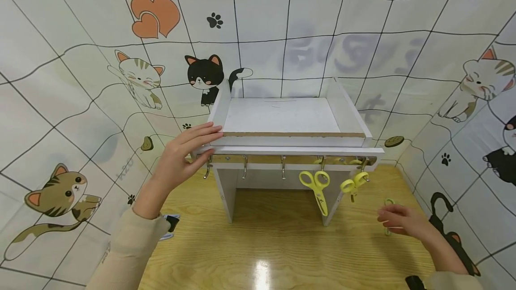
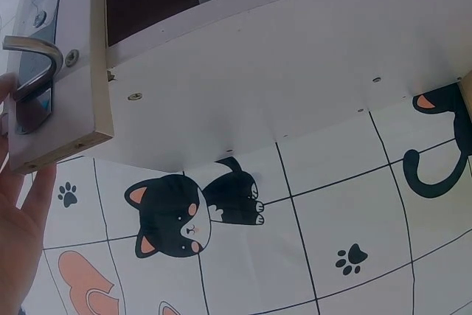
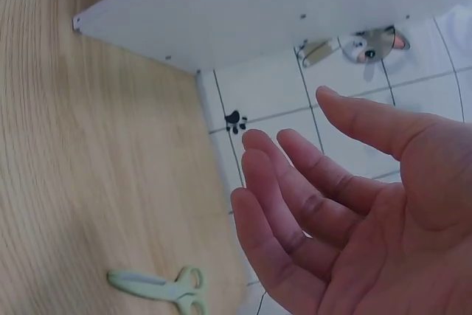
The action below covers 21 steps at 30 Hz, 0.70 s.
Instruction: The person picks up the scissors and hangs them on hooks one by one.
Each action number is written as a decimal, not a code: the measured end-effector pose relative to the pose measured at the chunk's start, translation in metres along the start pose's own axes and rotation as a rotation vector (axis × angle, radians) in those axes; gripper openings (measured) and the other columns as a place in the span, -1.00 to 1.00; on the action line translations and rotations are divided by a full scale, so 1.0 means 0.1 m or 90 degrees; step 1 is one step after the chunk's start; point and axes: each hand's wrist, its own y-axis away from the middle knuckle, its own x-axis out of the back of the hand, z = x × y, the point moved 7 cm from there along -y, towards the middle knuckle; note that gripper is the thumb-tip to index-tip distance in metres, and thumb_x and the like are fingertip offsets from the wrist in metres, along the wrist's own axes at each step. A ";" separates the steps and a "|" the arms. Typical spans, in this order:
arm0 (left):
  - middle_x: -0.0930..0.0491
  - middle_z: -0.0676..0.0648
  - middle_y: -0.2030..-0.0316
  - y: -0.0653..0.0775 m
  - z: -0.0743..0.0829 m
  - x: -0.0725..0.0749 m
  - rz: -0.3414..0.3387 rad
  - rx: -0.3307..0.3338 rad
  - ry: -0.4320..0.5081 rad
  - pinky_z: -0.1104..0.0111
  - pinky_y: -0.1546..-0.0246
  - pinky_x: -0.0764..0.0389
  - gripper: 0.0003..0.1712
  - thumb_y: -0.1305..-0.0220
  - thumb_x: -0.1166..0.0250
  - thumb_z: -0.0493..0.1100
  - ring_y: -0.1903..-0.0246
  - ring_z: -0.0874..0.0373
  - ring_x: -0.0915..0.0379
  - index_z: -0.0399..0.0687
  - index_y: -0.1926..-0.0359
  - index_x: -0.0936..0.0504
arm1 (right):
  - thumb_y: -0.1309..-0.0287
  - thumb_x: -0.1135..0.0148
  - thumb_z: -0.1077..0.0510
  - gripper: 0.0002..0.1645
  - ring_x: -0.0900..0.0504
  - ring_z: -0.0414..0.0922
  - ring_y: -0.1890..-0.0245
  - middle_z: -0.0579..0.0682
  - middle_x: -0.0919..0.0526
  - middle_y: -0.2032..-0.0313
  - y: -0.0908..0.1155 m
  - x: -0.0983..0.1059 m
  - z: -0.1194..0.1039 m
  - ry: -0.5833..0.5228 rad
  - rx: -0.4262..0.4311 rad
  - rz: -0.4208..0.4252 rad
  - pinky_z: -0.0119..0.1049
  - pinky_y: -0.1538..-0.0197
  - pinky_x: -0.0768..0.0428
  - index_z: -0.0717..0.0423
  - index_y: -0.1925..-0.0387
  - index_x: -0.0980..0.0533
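Left hand (image 1: pixel 183 151) at the near left corner of the white shelf (image 1: pixel 290 151): fingers over the top, thumb low at the front, the board's edge between them. Likely a steadying hold, since the shelf stands on the desk (image 1: pixel 278 249) and could shift if its hooks (image 1: pixel 283 168) were knocked.

Two pairs of yellow scissors (image 1: pixel 319 187) hang from the right-hand hooks (both by the finger loops, presumably so the blades drop clear). The three hooks to the left carry nothing.

Right hand (image 1: pixel 404 223): empty, fingers loosely bent, the grip fairly wide, thumb well off the fingertips. Green scissors (image 3: pixel 171 290) lie flat on the desk, right of the shelf. From the head they sit partly behind the right hand; the right wrist view shows them apart from the fingers, nothing touching.
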 end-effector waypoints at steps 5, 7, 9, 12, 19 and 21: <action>-0.63 -0.07 -0.20 0.00 0.00 0.00 0.000 0.001 -0.001 0.47 -0.43 -0.34 -0.38 -0.08 -0.43 -0.45 -0.33 0.07 -0.43 -0.03 -0.20 -0.64 | -0.50 0.02 -0.12 -0.20 -0.69 -0.33 0.14 0.00 -0.71 0.02 -0.05 0.15 0.22 -0.008 -0.033 0.025 -0.28 0.01 -0.74 0.57 -0.31 -0.21; -0.63 -0.07 -0.20 0.00 0.00 0.00 -0.001 0.002 -0.001 0.47 -0.43 -0.34 -0.39 -0.09 -0.44 -0.44 -0.33 0.06 -0.42 -0.03 -0.20 -0.64 | -0.49 0.01 -0.13 -0.15 -0.68 -0.34 0.14 -0.02 -0.71 0.02 -0.06 0.19 0.30 -0.014 -0.045 0.035 -0.27 -0.01 -0.74 0.59 -0.34 -0.14; -0.63 -0.07 -0.20 0.00 0.00 0.00 -0.003 0.003 -0.001 0.46 -0.43 -0.34 -0.40 -0.10 -0.44 -0.43 -0.34 0.06 -0.42 -0.03 -0.20 -0.64 | -0.49 0.01 -0.14 -0.09 -0.69 -0.36 0.16 -0.06 -0.72 0.03 -0.07 0.24 0.36 -0.025 -0.054 0.048 -0.27 0.00 -0.74 0.61 -0.38 -0.06; -0.62 -0.07 -0.21 0.00 0.00 0.00 -0.006 0.004 -0.003 0.46 -0.43 -0.33 -0.41 -0.11 -0.44 -0.41 -0.34 0.05 -0.42 -0.04 -0.20 -0.64 | -0.47 -0.01 -0.15 -0.06 -0.69 -0.40 0.22 -0.19 -0.73 0.12 -0.08 0.29 0.46 -0.054 -0.070 0.074 -0.31 0.03 -0.74 0.61 -0.39 -0.02; -0.62 -0.07 -0.21 -0.01 0.01 0.00 -0.005 -0.003 -0.005 0.44 -0.43 -0.33 -0.42 -0.12 -0.43 -0.39 -0.34 0.05 -0.41 -0.04 -0.20 -0.64 | -0.48 -0.02 -0.11 -0.13 -0.67 -0.46 0.31 -0.36 -0.70 0.27 -0.11 0.37 0.62 -0.112 -0.074 0.111 -0.39 0.09 -0.74 0.64 -0.32 -0.12; -0.62 -0.08 -0.21 -0.01 0.01 0.01 -0.003 -0.006 -0.005 0.44 -0.44 -0.33 -0.42 -0.12 -0.43 -0.39 -0.34 0.05 -0.42 -0.04 -0.20 -0.64 | -0.48 -0.02 -0.10 -0.15 -0.68 -0.45 0.31 -0.37 -0.70 0.27 -0.12 0.39 0.66 -0.127 -0.073 0.114 -0.40 0.10 -0.74 0.65 -0.30 -0.15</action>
